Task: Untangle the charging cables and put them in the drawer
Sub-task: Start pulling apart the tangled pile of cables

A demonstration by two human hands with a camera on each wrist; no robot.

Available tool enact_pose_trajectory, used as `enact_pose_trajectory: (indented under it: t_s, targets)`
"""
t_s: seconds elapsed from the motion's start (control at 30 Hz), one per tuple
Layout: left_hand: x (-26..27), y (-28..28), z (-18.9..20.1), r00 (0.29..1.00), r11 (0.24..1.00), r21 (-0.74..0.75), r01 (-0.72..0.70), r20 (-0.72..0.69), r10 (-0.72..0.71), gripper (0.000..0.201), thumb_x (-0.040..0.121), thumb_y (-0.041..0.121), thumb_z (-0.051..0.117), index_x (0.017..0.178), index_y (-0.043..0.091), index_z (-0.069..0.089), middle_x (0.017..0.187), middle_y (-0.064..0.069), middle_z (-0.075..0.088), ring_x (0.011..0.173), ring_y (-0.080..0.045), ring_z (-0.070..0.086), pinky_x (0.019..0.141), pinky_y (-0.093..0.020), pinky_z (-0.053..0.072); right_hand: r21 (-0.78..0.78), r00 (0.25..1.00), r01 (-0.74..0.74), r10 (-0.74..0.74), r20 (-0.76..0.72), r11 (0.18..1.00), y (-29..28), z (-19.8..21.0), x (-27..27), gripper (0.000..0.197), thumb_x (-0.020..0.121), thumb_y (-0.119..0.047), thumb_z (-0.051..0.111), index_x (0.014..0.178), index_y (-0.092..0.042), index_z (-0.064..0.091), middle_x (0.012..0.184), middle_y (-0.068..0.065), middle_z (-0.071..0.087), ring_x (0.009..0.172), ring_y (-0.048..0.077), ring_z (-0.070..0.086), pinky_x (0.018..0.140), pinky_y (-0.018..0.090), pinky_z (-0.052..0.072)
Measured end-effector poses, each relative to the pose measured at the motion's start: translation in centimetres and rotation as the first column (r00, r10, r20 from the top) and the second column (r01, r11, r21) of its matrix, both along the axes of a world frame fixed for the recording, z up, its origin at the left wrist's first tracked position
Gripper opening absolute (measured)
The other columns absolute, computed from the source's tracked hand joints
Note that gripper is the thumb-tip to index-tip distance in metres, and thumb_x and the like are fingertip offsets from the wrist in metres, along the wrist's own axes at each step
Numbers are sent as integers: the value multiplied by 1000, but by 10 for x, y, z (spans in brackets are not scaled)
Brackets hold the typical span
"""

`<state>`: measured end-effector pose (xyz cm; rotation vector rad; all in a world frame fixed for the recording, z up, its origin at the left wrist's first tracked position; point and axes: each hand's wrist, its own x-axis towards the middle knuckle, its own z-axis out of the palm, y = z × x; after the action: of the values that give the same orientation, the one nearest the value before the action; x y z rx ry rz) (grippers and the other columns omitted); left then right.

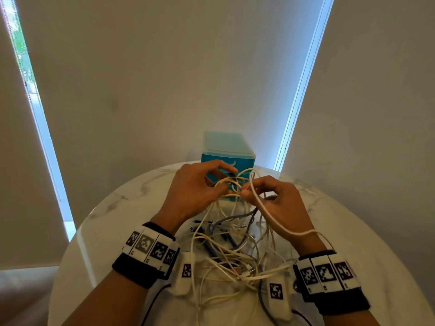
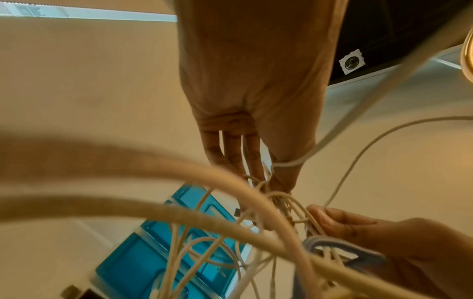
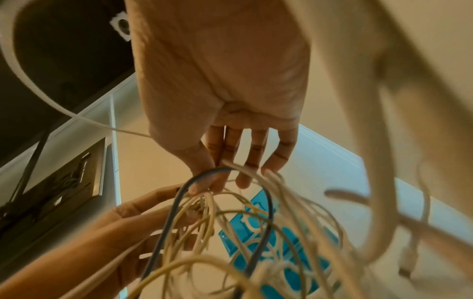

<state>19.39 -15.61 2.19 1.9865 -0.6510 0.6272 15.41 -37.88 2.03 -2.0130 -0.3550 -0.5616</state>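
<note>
1. The desk (image 1: 122, 208) is round, white and marbled; it carries everything here, and its far edge stands near pale blinds.
2. The tangle of charging cables (image 1: 226, 255) lies heaped on the near middle of the desk, between the two forearms. Most strands are cream or white, and a few are grey or dark. Its upper loops are lifted off the desk into both hands.
3. The blue drawer unit (image 1: 227, 152) stands at the far edge of the desk, straight behind the raised loops. From the wrist views its drawer fronts look pushed in.
4. The left hand (image 1: 195, 189) is raised above the desk with its back up and its wrist bent towards the middle. Its fingers (image 2: 231, 149) are curled and pinch cream loops at the knot.
5. The right hand (image 1: 280, 201) is held at the same height, facing the left, their fingertips almost meeting. Its thumb and forefinger pinch a strand at the knot; the other fingers (image 3: 256, 149) are loosely bent over more strands.
6. One thicker white cable (image 1: 270, 215) runs from that pinch down across the back of the right hand and loops round the right wrist.
7. A grey cable (image 3: 176, 212) arches under the right hand's fingertips and drops into the heap.
</note>
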Motion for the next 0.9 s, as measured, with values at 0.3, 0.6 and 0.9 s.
enact_pose_trajectory:
  t_s: [0.3,0.6,0.9]
  targets:
    - [17,10,-14,974,999,14,-44,-223,46,32,83,52,89,112,42,83,116,21,77,104,1,72,87,-31,62,748,992,35,70,-108,663,-1,18,-8,18,104,-23,68,117,-13,75,113,6,82,112,22,77,90,34,57]
    - [-13,-17,15,971,970,-209,124,-175,-162,33,98,62,62,119,44,80,109,23,80,101,-1,71,84,-15,50,803,946,-30,276,-169,595,13,19,-12,27,104,-19,67,125,-3,75,117,14,81,111,21,78,89,25,64]
    - [6,11,15,980,680,-724,-117,-196,-41,32,108,47,61,114,23,82,105,5,83,86,-10,70,74,-24,50,452,768,-352,529,-362,819,18,45,-42,43,108,-41,55,134,-8,67,120,13,80,97,24,76,79,28,60]
